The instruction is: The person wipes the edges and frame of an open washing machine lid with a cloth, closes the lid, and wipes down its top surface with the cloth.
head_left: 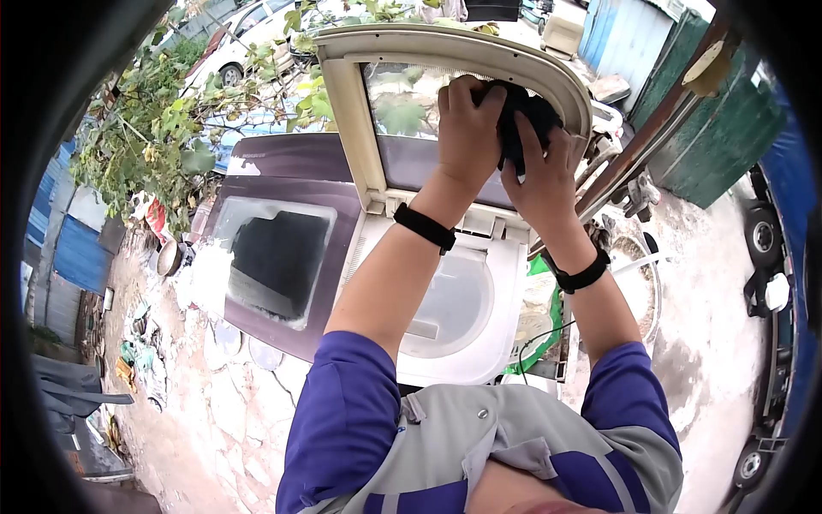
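Observation:
A raised cream-coloured lid [347, 120] with a clear window stands up from a white top-loading washing machine [445, 368]. My left hand [469, 128] has its fingers curled over a black cloth [535, 116] at the upper right of the window. Close beside it, my right hand [546, 176] grips the lower right side of the same cloth. Together they press it near the lid's curved right corner. Part of the cloth is hidden by my fingers. Below my wrists, the round tub opening [458, 295] shows inside the machine.
A second machine with a purple top and dark window [282, 257] stands at left. Leafy vines [163, 128] hang behind it. To the right are a rusty post [655, 128], a green metal sheet [719, 146] and a blue truck [792, 283]. Litter lies on the ground at left.

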Demonstrator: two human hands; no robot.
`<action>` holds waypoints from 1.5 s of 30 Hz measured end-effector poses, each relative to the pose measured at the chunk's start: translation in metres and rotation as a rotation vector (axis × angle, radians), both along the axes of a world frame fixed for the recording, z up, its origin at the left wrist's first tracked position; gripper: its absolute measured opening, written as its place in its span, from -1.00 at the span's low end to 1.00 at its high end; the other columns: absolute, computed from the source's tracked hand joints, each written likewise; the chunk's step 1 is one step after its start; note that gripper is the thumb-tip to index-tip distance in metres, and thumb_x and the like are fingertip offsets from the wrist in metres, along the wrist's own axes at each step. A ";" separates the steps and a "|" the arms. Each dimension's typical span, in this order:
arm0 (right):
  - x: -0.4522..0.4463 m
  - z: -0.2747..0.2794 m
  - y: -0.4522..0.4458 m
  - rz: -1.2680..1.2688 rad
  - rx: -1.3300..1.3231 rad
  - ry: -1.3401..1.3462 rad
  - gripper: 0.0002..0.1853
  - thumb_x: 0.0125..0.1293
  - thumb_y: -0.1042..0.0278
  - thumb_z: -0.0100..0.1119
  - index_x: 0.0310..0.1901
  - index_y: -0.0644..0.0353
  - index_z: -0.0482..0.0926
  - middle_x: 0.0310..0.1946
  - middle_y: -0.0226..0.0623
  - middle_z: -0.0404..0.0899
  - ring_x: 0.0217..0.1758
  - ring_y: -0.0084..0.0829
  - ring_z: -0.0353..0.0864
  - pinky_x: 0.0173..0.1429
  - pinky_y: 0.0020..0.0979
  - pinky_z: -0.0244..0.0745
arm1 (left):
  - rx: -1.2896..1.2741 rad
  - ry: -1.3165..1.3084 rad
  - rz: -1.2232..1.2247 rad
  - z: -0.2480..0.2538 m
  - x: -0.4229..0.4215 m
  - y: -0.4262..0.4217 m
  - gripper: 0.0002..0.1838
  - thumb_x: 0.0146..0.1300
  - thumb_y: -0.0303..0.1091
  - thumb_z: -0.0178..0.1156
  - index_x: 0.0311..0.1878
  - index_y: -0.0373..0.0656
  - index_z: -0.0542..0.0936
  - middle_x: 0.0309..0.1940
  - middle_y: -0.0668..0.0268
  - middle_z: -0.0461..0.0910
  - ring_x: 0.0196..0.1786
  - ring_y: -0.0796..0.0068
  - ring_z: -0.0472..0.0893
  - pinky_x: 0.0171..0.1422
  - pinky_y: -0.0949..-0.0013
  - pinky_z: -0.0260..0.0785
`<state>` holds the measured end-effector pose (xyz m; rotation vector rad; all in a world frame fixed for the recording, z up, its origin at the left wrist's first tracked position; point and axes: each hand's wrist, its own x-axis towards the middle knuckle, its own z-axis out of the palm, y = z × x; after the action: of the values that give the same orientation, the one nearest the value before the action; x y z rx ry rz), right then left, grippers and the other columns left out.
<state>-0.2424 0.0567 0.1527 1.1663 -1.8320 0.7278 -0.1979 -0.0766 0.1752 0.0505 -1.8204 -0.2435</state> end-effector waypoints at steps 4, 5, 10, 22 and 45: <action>-0.004 -0.048 0.008 -0.016 0.068 0.053 -0.29 0.07 0.48 0.23 0.36 -0.10 0.45 0.12 0.04 0.34 0.23 0.04 0.41 0.21 -0.07 0.50 | -0.077 -0.136 -0.047 -0.047 0.008 -0.011 -0.65 0.05 -0.51 0.19 -0.04 -0.04 0.57 -0.11 0.20 0.39 -0.05 0.06 0.42 -0.03 0.19 0.47; -0.006 -0.048 0.005 -0.010 0.045 0.087 -0.27 0.05 0.55 0.22 0.35 -0.12 0.46 0.10 0.01 0.34 0.18 0.01 0.43 0.17 -0.08 0.51 | -0.099 -0.172 -0.085 -0.052 0.013 -0.018 -0.65 0.05 -0.50 0.19 -0.04 -0.03 0.57 -0.11 0.21 0.38 -0.05 0.06 0.42 -0.04 0.20 0.48; 0.000 0.013 -0.045 0.033 0.068 0.200 -0.25 0.06 0.63 0.17 0.35 -0.17 0.46 0.06 -0.06 0.38 0.06 -0.07 0.51 0.10 -0.16 0.54 | -0.239 -0.096 0.108 -0.009 0.041 -0.067 -0.69 0.13 -0.51 0.18 -0.04 -0.01 0.62 -0.15 0.27 0.44 -0.11 0.20 0.51 -0.11 0.26 0.51; 0.031 0.018 -0.148 0.394 0.241 0.274 -0.58 0.15 0.51 0.16 0.08 -0.02 0.61 0.12 -0.26 0.47 0.18 -0.18 0.52 0.23 -0.18 0.48 | 0.176 -0.203 0.328 -0.088 0.080 -0.096 -0.84 0.18 -0.50 0.17 -0.16 -0.27 0.55 -0.16 0.05 0.47 -0.14 -0.03 0.47 -0.03 0.03 0.41; 0.035 0.032 -0.156 0.425 0.184 0.236 -0.35 -0.03 0.60 0.28 0.20 -0.05 0.52 0.13 -0.12 0.48 0.15 -0.04 0.51 0.15 -0.13 0.53 | 0.617 -0.071 0.173 -0.068 0.096 -0.068 -0.74 0.21 -0.53 0.19 -0.03 -0.33 0.46 -0.14 -0.14 0.47 -0.10 -0.21 0.51 -0.03 -0.05 0.40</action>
<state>-0.2075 -0.0992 0.1848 1.7170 -1.4929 0.6276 -0.1020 -0.1448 0.1076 0.6516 -1.7382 -0.6774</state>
